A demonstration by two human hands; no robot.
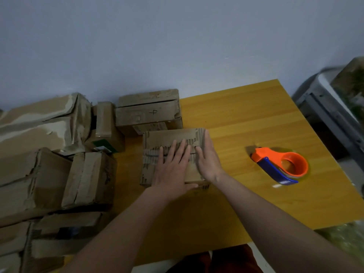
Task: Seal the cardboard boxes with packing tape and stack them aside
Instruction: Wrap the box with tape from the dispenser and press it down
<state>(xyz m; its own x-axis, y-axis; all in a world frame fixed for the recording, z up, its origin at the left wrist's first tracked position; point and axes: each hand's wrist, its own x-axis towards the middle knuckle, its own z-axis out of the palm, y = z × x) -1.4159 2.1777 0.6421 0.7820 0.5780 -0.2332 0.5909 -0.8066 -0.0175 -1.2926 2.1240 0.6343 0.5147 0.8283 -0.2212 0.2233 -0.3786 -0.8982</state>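
A small worn cardboard box [155, 140] with torn, corrugated top flaps sits in the middle of the yellow wooden table [246, 119]. My left hand [173, 166] lies flat on the box top, fingers straight and spread. My right hand [207, 154] stands on edge against the right part of the top, fingers straight and together. An orange and blue tape dispenser [280, 164] lies on the table to the right of the box, apart from both hands.
Several battered cardboard boxes [39, 174] crowd the table's left side. Another box marked "4" [147, 113] stands just behind the one under my hands. A grey metal rack [331, 107] stands off the table's right edge. A pale wall runs behind.
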